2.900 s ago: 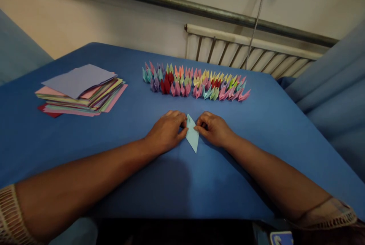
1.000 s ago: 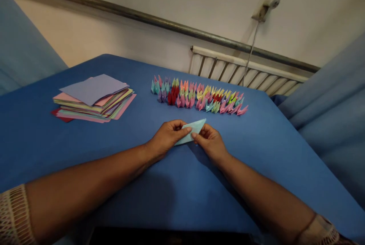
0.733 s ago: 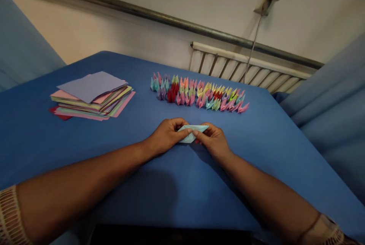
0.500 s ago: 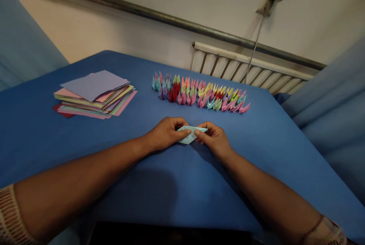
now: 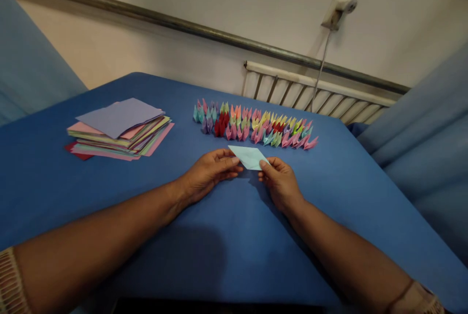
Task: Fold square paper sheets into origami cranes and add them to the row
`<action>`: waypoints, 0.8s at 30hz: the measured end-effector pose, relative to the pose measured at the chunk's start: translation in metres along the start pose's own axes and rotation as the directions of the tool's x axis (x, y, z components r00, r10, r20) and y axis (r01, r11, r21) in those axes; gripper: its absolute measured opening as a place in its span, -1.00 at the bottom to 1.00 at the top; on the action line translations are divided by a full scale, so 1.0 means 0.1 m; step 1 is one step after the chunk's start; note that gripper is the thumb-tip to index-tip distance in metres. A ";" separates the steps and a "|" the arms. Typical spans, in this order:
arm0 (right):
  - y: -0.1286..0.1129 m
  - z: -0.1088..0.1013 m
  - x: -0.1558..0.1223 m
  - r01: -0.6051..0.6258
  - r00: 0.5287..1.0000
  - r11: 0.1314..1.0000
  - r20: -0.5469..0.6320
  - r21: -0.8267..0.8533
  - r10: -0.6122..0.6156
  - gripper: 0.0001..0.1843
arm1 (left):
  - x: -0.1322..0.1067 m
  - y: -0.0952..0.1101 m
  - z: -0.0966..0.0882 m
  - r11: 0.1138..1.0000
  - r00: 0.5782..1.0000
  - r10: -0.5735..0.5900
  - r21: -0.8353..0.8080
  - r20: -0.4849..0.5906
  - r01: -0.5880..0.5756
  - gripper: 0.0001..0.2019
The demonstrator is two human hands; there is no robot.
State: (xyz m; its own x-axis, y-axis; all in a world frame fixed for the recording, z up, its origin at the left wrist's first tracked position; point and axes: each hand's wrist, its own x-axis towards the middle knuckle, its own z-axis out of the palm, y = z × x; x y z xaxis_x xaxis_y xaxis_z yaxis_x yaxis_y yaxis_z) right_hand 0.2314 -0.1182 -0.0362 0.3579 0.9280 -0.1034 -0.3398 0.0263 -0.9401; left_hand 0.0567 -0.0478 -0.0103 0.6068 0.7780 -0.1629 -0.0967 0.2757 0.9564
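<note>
A pale blue folded paper (image 5: 250, 157), roughly diamond-shaped with its left tip raised, is held just above the blue tablecloth. My right hand (image 5: 281, 180) pinches its lower right corner, thumb on top and fingers underneath. At the left edge, my left hand (image 5: 208, 171) has thumb and index finger around the paper, while its other fingers stretch loosely below. Beyond my hands stand rows of small folded paper figures (image 5: 244, 132) in pink, red, yellow, blue and green, with pointed tips.
A loose stack of coloured paper sheets (image 5: 120, 118) lies on the left of the blue-covered table (image 5: 153, 236), lavender on top. Behind the table are a radiator (image 5: 292, 90), a metal pipe (image 5: 204, 32) and a wall fixture with a hanging cord (image 5: 334, 14). Blue curtains (image 5: 435, 158) hang at both sides.
The folded paper has been turned and raised a little, now showing a broad, flatter face. My left thumb has moved off its middle to the left edge, and the left fingers have loosened.
</note>
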 end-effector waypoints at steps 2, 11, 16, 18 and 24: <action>0.01 0.02 -0.01 -0.010 1.000 0.999 0.004 0.041 0.010 -0.63 | -0.01 -0.06 0.04 1.000 0.997 -0.007 -0.004 0.071 0.007 -0.56; 0.07 0.07 -0.08 -0.038 0.985 0.999 0.165 -0.033 0.042 -0.59 | 0.03 -0.17 0.10 0.978 0.995 0.095 0.183 0.023 -0.098 -0.61; 0.08 0.07 -0.07 0.000 0.982 0.996 0.190 -0.091 0.017 -0.59 | 0.01 -0.12 0.07 0.981 0.997 0.077 0.176 0.029 -0.081 -0.74; 0.08 0.08 -0.08 0.016 0.979 0.993 0.202 -0.120 0.008 -0.60 | 0.00 -0.10 0.07 0.986 0.998 0.057 0.155 -0.011 -0.055 -0.72; 0.10 0.10 -0.11 0.049 0.980 0.987 0.201 -0.154 -0.017 -0.59 | 0.02 -0.07 0.04 0.999 1.000 -0.025 -0.035 0.000 0.025 -0.66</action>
State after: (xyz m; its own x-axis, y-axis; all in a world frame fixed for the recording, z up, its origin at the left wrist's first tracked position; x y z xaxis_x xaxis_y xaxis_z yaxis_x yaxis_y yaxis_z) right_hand 0.2156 -0.1247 -0.0412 0.1818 0.9831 -0.0201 -0.1835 0.0138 -0.9829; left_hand 0.0621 -0.0502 -0.0166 0.6090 0.7709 -0.1867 -0.1091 0.3146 0.9430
